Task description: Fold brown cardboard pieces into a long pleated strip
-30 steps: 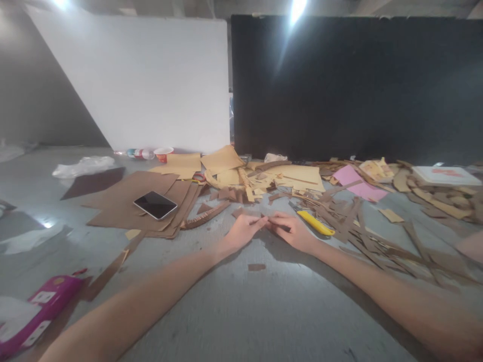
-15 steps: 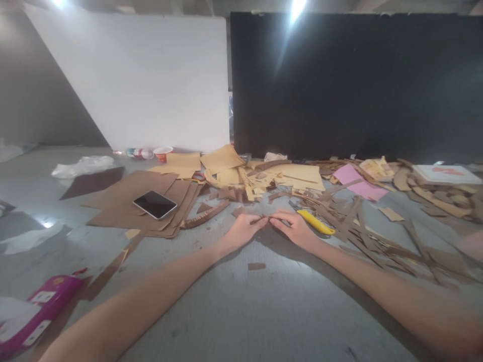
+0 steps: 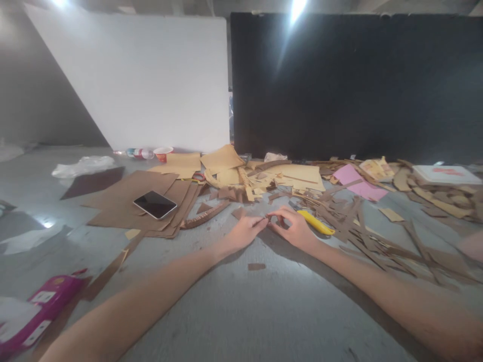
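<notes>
Both my arms stretch out over a grey floor. My left hand and my right hand meet at their fingertips and pinch a small brown cardboard piece between them. A yellow utility knife lies on the floor just right of my right hand. A small loose cardboard scrap lies on the floor below the hands.
A phone rests on brown cardboard sheets at the left. Cardboard strips and tan offcuts litter the far and right floor, with pink paper. A pink box lies near left. White and black boards stand behind.
My right hand's fingers have curled and shifted slightly on the small piece. My left hand has hardly moved.
</notes>
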Demonstrator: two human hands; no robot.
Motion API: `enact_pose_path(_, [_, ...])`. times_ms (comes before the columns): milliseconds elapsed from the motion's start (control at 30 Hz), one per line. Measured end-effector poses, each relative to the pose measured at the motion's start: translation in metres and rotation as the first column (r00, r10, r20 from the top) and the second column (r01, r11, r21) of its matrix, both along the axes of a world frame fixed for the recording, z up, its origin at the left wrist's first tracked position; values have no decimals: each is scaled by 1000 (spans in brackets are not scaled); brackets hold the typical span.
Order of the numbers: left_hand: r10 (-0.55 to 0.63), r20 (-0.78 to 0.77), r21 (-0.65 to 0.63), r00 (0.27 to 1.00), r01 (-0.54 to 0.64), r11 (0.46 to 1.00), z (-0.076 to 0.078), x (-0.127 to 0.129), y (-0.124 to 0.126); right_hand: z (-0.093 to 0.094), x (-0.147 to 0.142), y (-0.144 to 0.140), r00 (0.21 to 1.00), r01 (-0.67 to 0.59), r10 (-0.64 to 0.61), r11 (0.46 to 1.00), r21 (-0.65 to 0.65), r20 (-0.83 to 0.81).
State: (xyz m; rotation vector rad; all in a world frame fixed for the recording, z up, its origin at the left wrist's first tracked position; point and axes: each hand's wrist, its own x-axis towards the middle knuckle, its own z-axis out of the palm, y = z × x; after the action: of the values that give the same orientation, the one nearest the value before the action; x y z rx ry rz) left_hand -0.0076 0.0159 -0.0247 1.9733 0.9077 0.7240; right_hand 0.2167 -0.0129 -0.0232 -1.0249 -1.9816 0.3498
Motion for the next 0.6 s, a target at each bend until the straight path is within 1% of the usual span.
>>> enact_pose_path(100, [-34,-28,47,999,35,998,1,1,-3,-1,-2,-1,998,-5,1,998,65,63])
enact_pose_path(200, [-9,-26,86,1000,11,996,0,1,-4,-3,-2,-1,995,-20,12,996,83,95])
enact_pose_path(367, [68,-28,94,997,-65,993,1,2,-2,-4,-2,-3,1000,-23,22,996,85,9])
enact_pose_path(467, [59,-38,103,998,-55,993,0,2,-2,-3,-2,-5,998,-63,61,996,70,23])
enact_pose_path(600, [29,-44,144,999,-23,989,-1,1,-2,0,-4,-6,993,-107,107,994,6,40])
